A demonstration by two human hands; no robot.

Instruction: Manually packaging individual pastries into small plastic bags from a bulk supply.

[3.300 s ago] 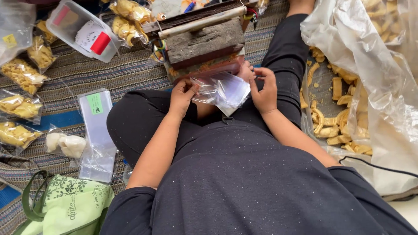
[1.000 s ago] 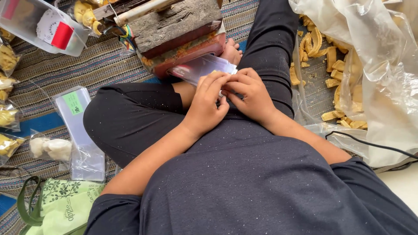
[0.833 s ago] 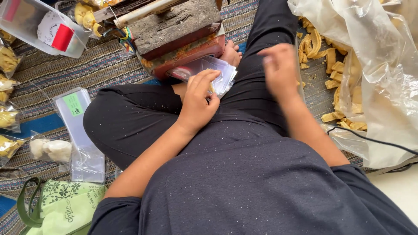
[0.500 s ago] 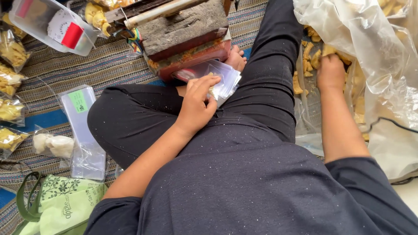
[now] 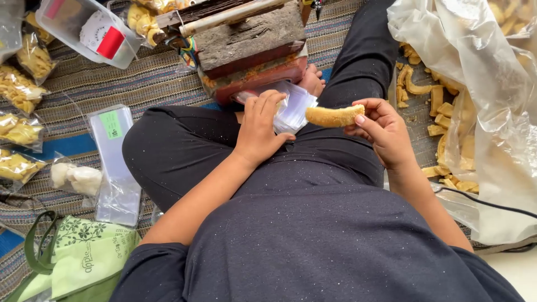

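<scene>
right hand (image 5: 386, 130) pinches a fried banana strip (image 5: 334, 116), lying crosswise, tip just beside small clear bags (image 5: 293, 107) gripped by left hand (image 5: 262, 124).

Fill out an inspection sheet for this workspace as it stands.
Surface: striped woven mat on the floor.
Job's things: clear pouch; golden snack stick; loose snack pieces on the right.
Clutter: filled snack bags, stack of empty pouches, plastic tub, wooden block device, green bag, big plastic sheet.
Grips: left hand on pouch; right hand pinches stick.
Cables: black cable, right.
Surroundings: nothing seen.
</scene>
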